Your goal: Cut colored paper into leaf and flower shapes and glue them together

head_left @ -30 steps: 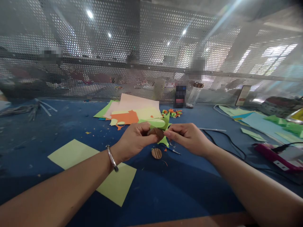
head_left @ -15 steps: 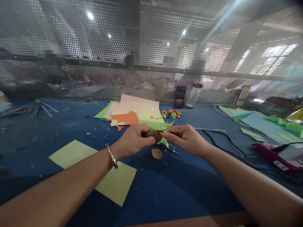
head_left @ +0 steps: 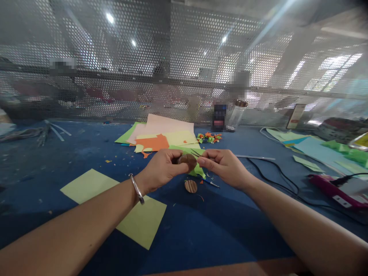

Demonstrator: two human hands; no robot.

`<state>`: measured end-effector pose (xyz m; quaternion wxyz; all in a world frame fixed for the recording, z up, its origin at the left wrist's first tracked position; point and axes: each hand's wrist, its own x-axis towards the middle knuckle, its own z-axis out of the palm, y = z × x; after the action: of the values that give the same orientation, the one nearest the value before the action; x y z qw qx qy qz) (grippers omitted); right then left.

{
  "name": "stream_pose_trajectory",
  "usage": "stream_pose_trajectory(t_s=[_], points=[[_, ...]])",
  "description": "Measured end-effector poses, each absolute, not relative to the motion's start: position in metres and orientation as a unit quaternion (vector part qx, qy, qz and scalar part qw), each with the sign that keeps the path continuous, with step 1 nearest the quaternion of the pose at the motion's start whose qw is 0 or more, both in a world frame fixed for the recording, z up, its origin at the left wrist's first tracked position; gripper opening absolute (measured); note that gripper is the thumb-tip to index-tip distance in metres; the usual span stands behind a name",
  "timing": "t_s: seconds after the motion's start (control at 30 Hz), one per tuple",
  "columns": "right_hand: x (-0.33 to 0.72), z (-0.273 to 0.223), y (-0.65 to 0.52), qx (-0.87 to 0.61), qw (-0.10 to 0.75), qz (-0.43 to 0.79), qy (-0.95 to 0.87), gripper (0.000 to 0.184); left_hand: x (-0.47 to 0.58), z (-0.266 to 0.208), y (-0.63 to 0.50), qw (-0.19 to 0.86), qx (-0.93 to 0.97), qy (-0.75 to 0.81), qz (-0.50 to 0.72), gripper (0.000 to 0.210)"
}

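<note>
My left hand (head_left: 162,168), with a silver bangle at its wrist, is closed around a brown rounded wooden piece (head_left: 189,161). A dark line runs across the top of this piece. My right hand (head_left: 221,165) pinches a thin, narrow strip-like thing (head_left: 196,153) whose two slender ends point up and left over the wooden piece; its exact kind I cannot make out. The right fingertips are at the wooden piece's right edge. Below the hands, a striped round wooden disc (head_left: 190,186) lies on the blue table (head_left: 201,230). Bright green paper (head_left: 199,171) shows behind the fingers.
Stacked coloured paper (head_left: 169,122), small orange-green paper pieces (head_left: 211,137) and a glass bottle (head_left: 236,117) sit farther back. A slim blue tool (head_left: 211,183) lies near the disc. Yellow-green sheets (head_left: 146,226) are under my left forearm. Right are cables and a magenta power strip (head_left: 335,191).
The wooden piece has turned so more of its broad face shows. Thin pointed ends now stick out from my right fingers. A raised green paper edge behind the hands has dropped.
</note>
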<state>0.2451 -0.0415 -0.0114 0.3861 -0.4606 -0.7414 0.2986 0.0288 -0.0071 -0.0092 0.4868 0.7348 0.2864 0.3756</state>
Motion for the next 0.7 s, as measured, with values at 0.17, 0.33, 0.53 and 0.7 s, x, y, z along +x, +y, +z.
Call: stream_pose_trajectory(t_s=[0.17, 0.33, 0.53, 0.7], points=[[0.237, -0.012, -0.043, -0.449, 0.396, 0.35, -0.72, 0.044, 0.03, -0.007, -0.007, 0.549, 0.71, 0.27, 0.348, 0.016], [0.234, -0.013, -0.044, -0.439, 0.447, 0.351, -0.696, 0.04, 0.036, -0.007, -0.011, 0.615, 0.636, 0.26, 0.386, 0.015], [0.232, -0.009, -0.046, -0.433, 0.476, 0.335, -0.689, 0.043, 0.042, -0.005, -0.017, 0.633, 0.59, 0.255, 0.431, 0.02], [0.236, -0.01, -0.044, -0.434, 0.449, 0.347, -0.7, 0.048, 0.036, -0.005, -0.011, 0.586, 0.623, 0.285, 0.433, 0.027]])
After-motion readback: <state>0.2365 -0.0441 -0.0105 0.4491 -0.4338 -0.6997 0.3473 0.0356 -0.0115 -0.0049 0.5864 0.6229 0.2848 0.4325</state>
